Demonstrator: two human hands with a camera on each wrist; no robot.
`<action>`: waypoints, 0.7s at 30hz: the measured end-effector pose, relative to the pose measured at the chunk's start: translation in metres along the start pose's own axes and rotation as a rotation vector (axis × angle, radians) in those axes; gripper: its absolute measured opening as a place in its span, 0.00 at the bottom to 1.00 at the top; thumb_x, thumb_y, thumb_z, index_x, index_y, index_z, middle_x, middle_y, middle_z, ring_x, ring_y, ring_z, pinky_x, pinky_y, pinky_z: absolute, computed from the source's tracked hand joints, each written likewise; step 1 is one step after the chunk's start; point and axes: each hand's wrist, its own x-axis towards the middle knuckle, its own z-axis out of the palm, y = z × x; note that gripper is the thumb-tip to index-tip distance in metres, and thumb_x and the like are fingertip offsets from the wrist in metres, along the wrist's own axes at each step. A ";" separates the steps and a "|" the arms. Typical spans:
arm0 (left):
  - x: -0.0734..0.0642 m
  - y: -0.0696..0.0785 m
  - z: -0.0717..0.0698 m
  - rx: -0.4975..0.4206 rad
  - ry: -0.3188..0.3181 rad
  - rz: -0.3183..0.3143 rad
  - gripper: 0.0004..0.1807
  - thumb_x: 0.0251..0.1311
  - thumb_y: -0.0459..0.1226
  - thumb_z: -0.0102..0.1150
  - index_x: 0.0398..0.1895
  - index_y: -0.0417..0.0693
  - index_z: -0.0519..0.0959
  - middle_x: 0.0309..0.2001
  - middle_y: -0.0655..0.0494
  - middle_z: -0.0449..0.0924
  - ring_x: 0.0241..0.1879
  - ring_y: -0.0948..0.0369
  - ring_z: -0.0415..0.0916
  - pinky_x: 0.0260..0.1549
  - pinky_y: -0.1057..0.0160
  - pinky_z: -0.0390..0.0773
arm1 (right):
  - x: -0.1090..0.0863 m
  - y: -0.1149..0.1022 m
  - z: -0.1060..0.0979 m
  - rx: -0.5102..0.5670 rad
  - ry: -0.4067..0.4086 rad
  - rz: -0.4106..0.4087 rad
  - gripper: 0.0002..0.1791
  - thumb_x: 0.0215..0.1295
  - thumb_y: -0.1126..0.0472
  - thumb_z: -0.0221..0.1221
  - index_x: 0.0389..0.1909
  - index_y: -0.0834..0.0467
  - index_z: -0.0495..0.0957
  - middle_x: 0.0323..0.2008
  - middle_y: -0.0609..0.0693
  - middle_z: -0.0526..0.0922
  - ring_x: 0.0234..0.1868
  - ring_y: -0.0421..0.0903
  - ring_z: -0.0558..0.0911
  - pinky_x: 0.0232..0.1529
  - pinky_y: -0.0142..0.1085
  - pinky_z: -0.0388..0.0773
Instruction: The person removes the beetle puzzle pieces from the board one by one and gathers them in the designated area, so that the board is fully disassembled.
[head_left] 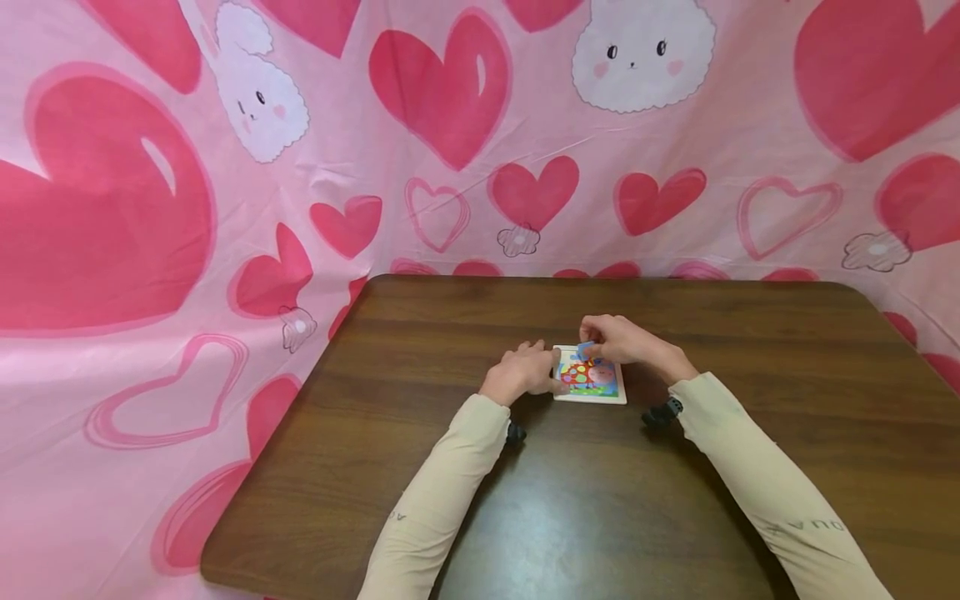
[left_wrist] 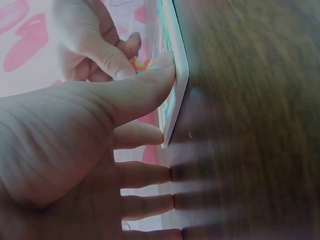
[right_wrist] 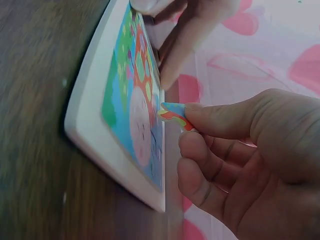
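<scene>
A small jigsaw puzzle in a white tray lies flat on the table, its picture a red spotted creature with a pink face on blue and green. My left hand rests at the tray's left side. In the left wrist view its thumb presses on the tray's rim, the index finger touches a corner, and the other fingers reach straight down to the tabletop. Above the tray's far part, my right hand pinches a puzzle piece, blue, red and yellow-green, between thumb and fingers. The piece is tilted over the picture.
The brown wooden table has rounded corners and extends well around the tray. A pink cloth with hearts and white animal faces hangs behind and to the left. Dark straps sit at both wrists.
</scene>
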 end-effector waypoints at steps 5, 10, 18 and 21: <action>0.003 0.000 0.002 -0.004 0.002 -0.008 0.41 0.61 0.60 0.58 0.76 0.63 0.59 0.77 0.53 0.54 0.76 0.50 0.51 0.70 0.46 0.60 | -0.009 0.008 -0.006 0.011 -0.003 0.017 0.06 0.63 0.65 0.63 0.36 0.58 0.74 0.30 0.51 0.78 0.29 0.44 0.73 0.31 0.36 0.71; 0.004 -0.001 0.003 -0.019 0.002 -0.009 0.41 0.59 0.60 0.60 0.75 0.63 0.60 0.77 0.53 0.54 0.76 0.50 0.51 0.70 0.46 0.59 | -0.015 0.014 -0.010 0.054 -0.022 0.049 0.06 0.65 0.65 0.62 0.37 0.59 0.74 0.29 0.52 0.77 0.24 0.43 0.74 0.26 0.34 0.74; 0.001 0.000 0.002 -0.001 0.006 -0.006 0.41 0.60 0.60 0.59 0.75 0.62 0.60 0.77 0.53 0.54 0.75 0.50 0.52 0.70 0.47 0.60 | -0.022 0.025 -0.015 0.069 -0.031 0.073 0.06 0.65 0.64 0.62 0.37 0.59 0.74 0.28 0.52 0.78 0.21 0.43 0.75 0.25 0.35 0.76; 0.000 0.001 0.002 0.001 0.007 -0.007 0.41 0.60 0.60 0.59 0.75 0.62 0.60 0.77 0.53 0.55 0.75 0.51 0.52 0.70 0.47 0.60 | -0.026 0.030 -0.017 0.071 -0.035 0.088 0.07 0.65 0.63 0.63 0.37 0.58 0.74 0.28 0.51 0.77 0.22 0.43 0.75 0.25 0.35 0.77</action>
